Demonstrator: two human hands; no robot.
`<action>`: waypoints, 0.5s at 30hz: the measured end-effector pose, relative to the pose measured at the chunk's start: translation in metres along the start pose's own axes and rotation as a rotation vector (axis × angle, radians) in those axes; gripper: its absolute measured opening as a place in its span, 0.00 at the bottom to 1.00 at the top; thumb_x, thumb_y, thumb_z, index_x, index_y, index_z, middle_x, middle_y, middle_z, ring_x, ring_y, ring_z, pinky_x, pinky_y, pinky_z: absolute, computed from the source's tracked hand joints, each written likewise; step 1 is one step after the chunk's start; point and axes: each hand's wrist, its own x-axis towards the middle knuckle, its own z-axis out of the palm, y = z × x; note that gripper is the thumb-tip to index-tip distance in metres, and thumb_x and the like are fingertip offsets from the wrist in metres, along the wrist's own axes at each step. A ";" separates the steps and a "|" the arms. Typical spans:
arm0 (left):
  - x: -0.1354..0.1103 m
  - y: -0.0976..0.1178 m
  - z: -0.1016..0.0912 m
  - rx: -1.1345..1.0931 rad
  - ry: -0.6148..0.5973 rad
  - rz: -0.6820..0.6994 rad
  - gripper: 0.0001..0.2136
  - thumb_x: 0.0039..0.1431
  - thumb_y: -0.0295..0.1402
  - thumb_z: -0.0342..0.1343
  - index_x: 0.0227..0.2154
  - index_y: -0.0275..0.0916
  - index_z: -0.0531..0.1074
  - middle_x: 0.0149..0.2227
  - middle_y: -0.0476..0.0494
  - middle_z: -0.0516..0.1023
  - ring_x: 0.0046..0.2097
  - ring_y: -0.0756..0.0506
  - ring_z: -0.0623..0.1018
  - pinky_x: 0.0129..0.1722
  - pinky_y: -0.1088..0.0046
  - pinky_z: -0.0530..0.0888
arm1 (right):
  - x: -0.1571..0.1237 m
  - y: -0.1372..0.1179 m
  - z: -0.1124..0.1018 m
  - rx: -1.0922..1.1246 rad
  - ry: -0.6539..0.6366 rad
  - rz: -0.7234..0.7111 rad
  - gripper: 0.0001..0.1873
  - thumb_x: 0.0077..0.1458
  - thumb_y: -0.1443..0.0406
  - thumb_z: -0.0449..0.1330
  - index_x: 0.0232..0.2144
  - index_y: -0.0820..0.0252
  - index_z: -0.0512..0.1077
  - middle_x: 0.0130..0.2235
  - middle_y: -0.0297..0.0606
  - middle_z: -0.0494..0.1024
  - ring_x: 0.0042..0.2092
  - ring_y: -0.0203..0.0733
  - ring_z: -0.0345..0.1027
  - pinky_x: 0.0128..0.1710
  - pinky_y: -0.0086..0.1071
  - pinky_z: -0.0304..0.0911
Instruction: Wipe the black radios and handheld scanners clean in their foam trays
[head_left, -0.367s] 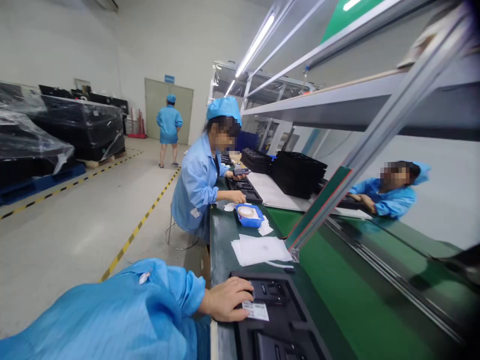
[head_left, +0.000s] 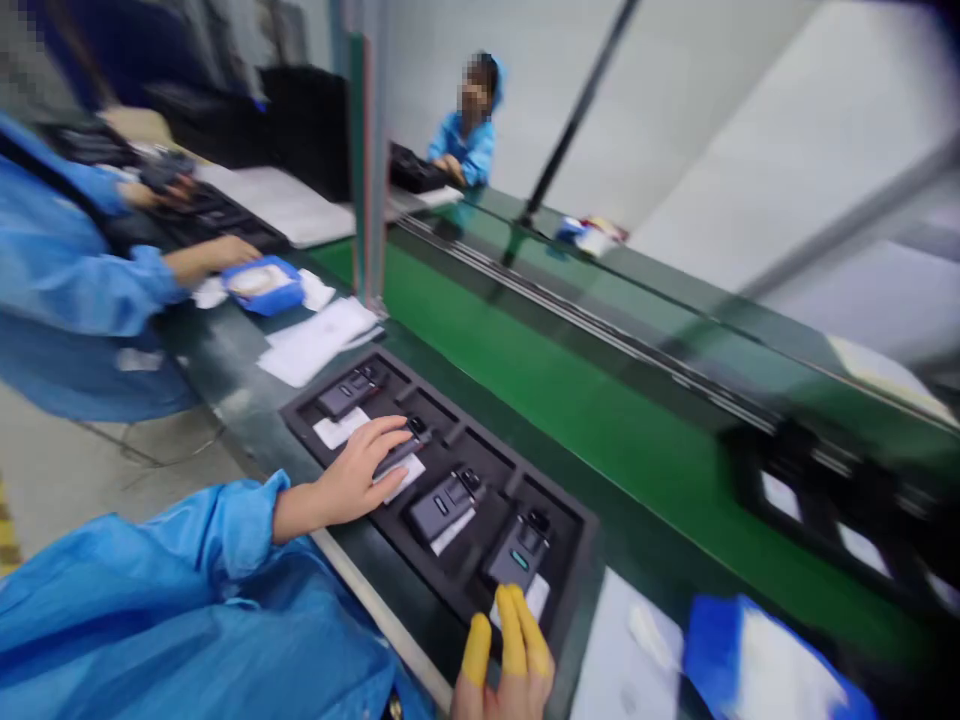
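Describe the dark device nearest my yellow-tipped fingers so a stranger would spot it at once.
On the dark green bench lies a long black tray with a row of four dark devices. Go to the end beside your right hand, with its yellow-covered fingertips, and the device is there. Unlike its neighbours, it shows a small green strip on its face.

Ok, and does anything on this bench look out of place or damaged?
Nothing looks plainly damaged, though blur hides detail. The white sheets beyond the black tray lie unevenly stacked, edges not lined up, which looks slightly untidy.
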 end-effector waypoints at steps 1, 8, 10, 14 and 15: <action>0.009 0.010 0.009 -0.015 -0.046 0.038 0.18 0.62 0.34 0.49 0.55 0.38 0.59 0.57 0.35 0.62 0.59 0.41 0.62 0.58 0.56 0.60 | 0.000 0.006 0.001 -0.084 0.052 0.013 0.20 0.58 0.61 0.54 0.52 0.59 0.64 0.51 0.49 0.68 0.51 0.49 0.63 0.49 0.51 0.62; 0.033 0.063 0.050 0.299 -0.436 0.002 0.33 0.54 0.40 0.59 0.60 0.35 0.55 0.55 0.30 0.63 0.53 0.33 0.67 0.50 0.54 0.67 | 0.016 0.018 0.010 -0.626 0.048 0.240 0.26 0.59 0.54 0.48 0.51 0.67 0.67 0.56 0.60 0.64 0.59 0.65 0.50 0.48 0.63 0.54; 0.037 0.063 0.054 0.389 -0.521 -0.039 0.38 0.51 0.39 0.62 0.62 0.36 0.53 0.54 0.29 0.63 0.51 0.32 0.69 0.47 0.54 0.68 | 0.020 0.017 0.015 -0.673 -0.056 0.314 0.30 0.60 0.51 0.44 0.51 0.68 0.67 0.58 0.61 0.61 0.60 0.68 0.46 0.47 0.64 0.52; 0.048 0.057 0.057 0.380 -0.596 -0.103 0.41 0.46 0.33 0.63 0.63 0.36 0.52 0.47 0.31 0.67 0.48 0.33 0.70 0.46 0.57 0.68 | 0.030 0.018 0.026 -0.701 -0.172 0.376 0.34 0.58 0.48 0.43 0.49 0.72 0.69 0.59 0.64 0.58 0.62 0.68 0.39 0.49 0.63 0.49; 0.051 0.054 0.056 0.331 -0.595 -0.126 0.41 0.45 0.32 0.63 0.63 0.36 0.52 0.46 0.32 0.68 0.47 0.33 0.70 0.47 0.57 0.68 | 0.032 0.019 0.027 -0.689 -0.155 0.383 0.34 0.57 0.47 0.44 0.48 0.72 0.69 0.59 0.65 0.58 0.62 0.68 0.39 0.49 0.64 0.48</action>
